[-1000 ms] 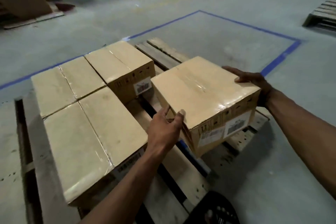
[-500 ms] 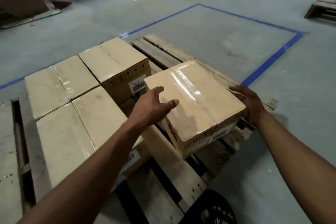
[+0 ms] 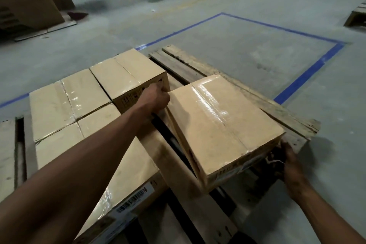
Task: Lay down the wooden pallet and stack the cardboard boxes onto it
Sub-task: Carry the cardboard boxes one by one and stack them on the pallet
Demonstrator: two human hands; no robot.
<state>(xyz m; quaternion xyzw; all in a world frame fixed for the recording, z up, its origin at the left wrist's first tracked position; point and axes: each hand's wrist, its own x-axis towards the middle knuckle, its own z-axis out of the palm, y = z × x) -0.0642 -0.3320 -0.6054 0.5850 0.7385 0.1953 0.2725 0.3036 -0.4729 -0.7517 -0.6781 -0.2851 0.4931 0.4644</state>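
Looking down, we see the wooden pallet (image 3: 247, 97) lying flat on the concrete floor (image 3: 257, 2), its far end inside a square of blue tape (image 3: 305, 77). Three cardboard boxes sit on its left part: the near box (image 3: 111, 164), the left box (image 3: 65, 99) behind it, and the far box (image 3: 126, 77) at the back, all pressed side by side. A fourth box (image 3: 223, 125) rests on the slats to the right, turned at an angle, a dark gap between it and the near box. Our left hand (image 3: 156, 98) reaches into the space between the far box and the fourth box, fingers curled at the fourth box's far left corner. Our right hand (image 3: 287, 161) is at its near right lower corner, fingers tucked under the edge. Both hands hold this box.
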